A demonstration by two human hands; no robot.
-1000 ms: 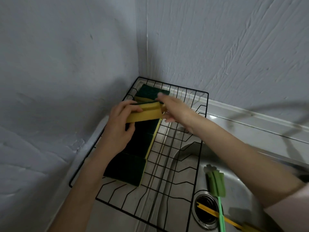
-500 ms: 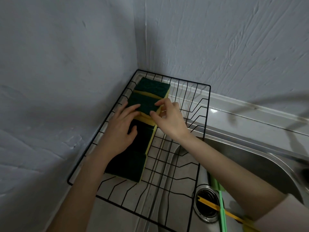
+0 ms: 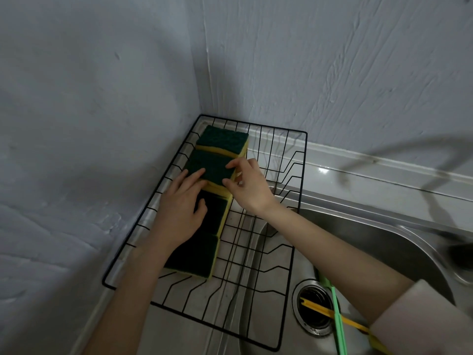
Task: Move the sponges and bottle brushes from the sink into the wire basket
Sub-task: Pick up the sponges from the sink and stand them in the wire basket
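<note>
Change since earlier: sponge that both hands held tilted on edge above the row a second before now lay flat, green side up, second from the far end; view had shifted little.
Wire basket (image 3: 302,180): sat in the counter corner, partly overhanging the sink (image 3: 371,242), long axis running from 7 o'clock to 1 o'clock.
Sponge row: four green-and-yellow sponges lay end to end along the basket's left side, from the nearest sponge (image 3: 192,257) at 7 o'clock to the farthest sponge (image 3: 222,138) at 1 o'clock.
Left hand (image 3: 181,208): lay palm down over the third sponge (image 3: 215,216), fingers straight, fingertips (image 3: 199,172) touching the near left edge of the newly placed sponge (image 3: 208,166); it clasped nothing.
Right hand (image 3: 249,187): thumb and forefinger lightly curled at that sponge's right end, seemingly still pinching it at the corner.
Sponge status: judged settled; release looked like the only thing left for it.
Bottle brushes: the green brush (image 3: 335,316) and the yellow brush (image 3: 332,317) lay crossed over the drain (image 3: 312,308) in the sink, at about 5 o'clock from the right hand and well apart from it, partly hidden under the right forearm.
Brush axes: green ran nearly 12 to 6 o'clock; yellow ran 10 to 4 o'clock.
Nearer hand: the right, by my judgement, since the brushes lay on its side and the left would have had to cross over the basket.
</note>
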